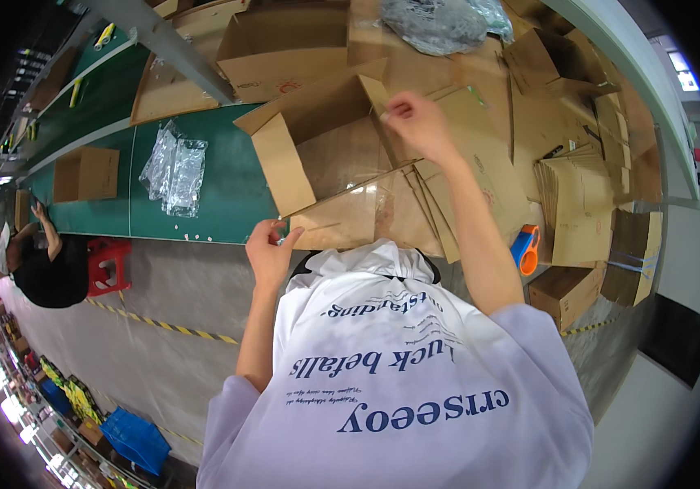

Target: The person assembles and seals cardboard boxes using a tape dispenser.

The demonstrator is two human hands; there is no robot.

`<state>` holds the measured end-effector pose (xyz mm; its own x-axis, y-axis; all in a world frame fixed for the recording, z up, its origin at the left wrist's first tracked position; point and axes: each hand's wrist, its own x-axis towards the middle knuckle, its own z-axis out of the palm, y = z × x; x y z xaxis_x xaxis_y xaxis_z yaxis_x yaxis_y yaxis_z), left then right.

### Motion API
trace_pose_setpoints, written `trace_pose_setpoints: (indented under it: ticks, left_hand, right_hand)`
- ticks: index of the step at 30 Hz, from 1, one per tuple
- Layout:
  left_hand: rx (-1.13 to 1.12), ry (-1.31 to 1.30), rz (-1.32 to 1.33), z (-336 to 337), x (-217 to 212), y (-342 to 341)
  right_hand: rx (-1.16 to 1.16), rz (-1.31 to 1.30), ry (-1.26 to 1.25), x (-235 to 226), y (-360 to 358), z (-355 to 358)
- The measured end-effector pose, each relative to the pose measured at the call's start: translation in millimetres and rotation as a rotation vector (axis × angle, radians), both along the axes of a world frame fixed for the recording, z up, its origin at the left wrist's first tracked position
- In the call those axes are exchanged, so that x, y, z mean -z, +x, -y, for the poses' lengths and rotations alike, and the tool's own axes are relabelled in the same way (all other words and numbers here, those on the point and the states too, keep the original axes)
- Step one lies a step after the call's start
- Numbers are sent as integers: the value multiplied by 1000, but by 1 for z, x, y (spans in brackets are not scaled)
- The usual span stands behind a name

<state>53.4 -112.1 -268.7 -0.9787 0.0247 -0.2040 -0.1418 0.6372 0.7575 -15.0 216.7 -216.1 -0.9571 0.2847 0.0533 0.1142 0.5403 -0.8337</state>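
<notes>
An open cardboard box (329,130) stands tilted in front of me at the table's near edge, its flaps spread outward. My left hand (270,248) is at the near left corner of the box, beside the lower end of the left flap (283,167). Its fingers are closed, with a small pale spot at the fingertips that I cannot identify. Over the box's right side, my right hand (417,122) is raised next to the upright flap there. Those fingers look curled but are blurred, so whether they grip anything is unclear.
Flat cardboard sheets (480,155) lie to the right, beside folded cartons (574,196). A blue and orange tape dispenser (527,248) sits at the right table edge. Clear plastic packaging (177,171) rests on the green tabletop (231,171). Another person (44,265) sits far left.
</notes>
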Motion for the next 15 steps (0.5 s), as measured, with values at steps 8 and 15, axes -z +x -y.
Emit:
trace_pose_setpoints:
  ticks: [8, 15]
  left_hand:
    - [322, 45, -420, 0, 4, -24]
    - [329, 37, -483, 10, 22, -19]
  right_hand:
    - [-194, 89, 119, 56, -8, -26]
    - [-72, 270, -526, 55, 34, -8]
